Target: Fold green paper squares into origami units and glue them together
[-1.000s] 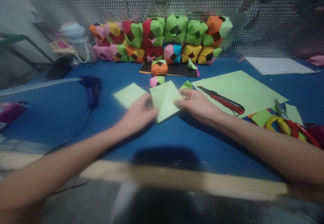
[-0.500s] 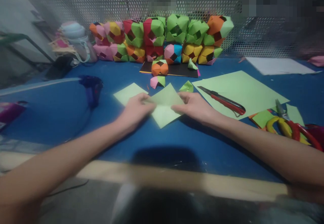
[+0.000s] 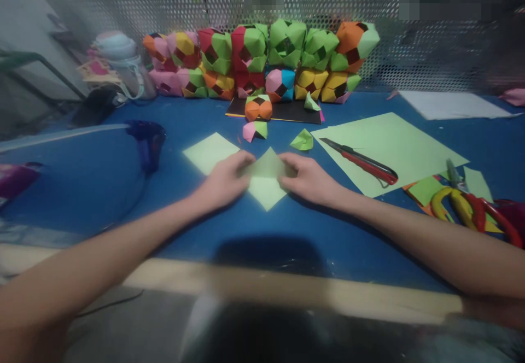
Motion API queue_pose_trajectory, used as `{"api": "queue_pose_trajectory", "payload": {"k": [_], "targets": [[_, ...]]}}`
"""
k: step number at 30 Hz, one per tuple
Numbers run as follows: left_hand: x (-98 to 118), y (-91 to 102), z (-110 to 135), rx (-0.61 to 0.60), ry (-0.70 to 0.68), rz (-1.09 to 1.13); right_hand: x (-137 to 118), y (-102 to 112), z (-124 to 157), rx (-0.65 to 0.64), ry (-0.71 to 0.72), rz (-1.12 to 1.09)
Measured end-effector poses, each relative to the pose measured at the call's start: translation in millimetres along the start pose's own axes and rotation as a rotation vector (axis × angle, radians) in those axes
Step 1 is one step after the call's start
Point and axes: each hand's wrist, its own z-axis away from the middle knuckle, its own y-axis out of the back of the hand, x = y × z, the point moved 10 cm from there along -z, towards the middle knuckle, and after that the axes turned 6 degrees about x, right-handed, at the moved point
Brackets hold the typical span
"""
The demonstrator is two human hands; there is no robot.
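A light green square of paper [image 3: 266, 183] lies on the blue table [image 3: 262, 226], one corner pointing toward me. My left hand [image 3: 225, 179] presses on its left side with fingers bent over the edge. On the paper's right side rests my right hand [image 3: 308, 178], its fingers likewise curled onto the sheet. Both hands pin the paper flat. A second green square [image 3: 207, 152] lies just left of my left hand.
Stacked coloured paper cubes [image 3: 262, 62] line the mesh wall at the back. A few small folded pieces [image 3: 301, 140] sit nearer. To the right lie a large green sheet [image 3: 394, 144], a red cutter knife [image 3: 363, 160] and scissors [image 3: 471, 207]. A blue tool [image 3: 147, 139] stands left.
The green paper was held raised between both hands; it has been lowered and flattened onto the table, and both hands have closed in over it.
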Motion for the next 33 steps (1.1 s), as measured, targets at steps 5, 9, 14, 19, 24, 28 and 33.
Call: {"api": "queue_pose_trajectory", "payload": {"k": [5,9,14,19,24,28,33], "targets": [[5.7,-7.6,2.4,-0.074,-0.047,-0.021,-4.8,-6.3,3.3,-0.030,0.140,0.086],[12.7,-10.5,4.2,-0.119,-0.098,-0.098,-12.3,-10.1,8.3,-0.032,0.284,0.211],[17.7,-14.6,4.7,-0.166,-0.207,-0.291,-30.8,-18.5,17.8,-0.060,0.566,0.470],[17.1,-18.1,6.6,-0.224,-0.267,-0.403,-36.1,-22.0,19.6,-0.184,0.690,0.594],[19.6,-15.3,8.2,-0.214,-0.256,-0.383,-29.5,-11.7,12.6,-0.184,0.572,0.460],[19.6,-4.7,4.9,-0.102,-0.134,-0.254,-13.4,7.4,0.1,-0.035,0.233,0.162],[6.8,10.8,2.7,0.067,0.125,0.094,13.8,22.4,-3.4,0.153,-0.188,-0.185]]}}
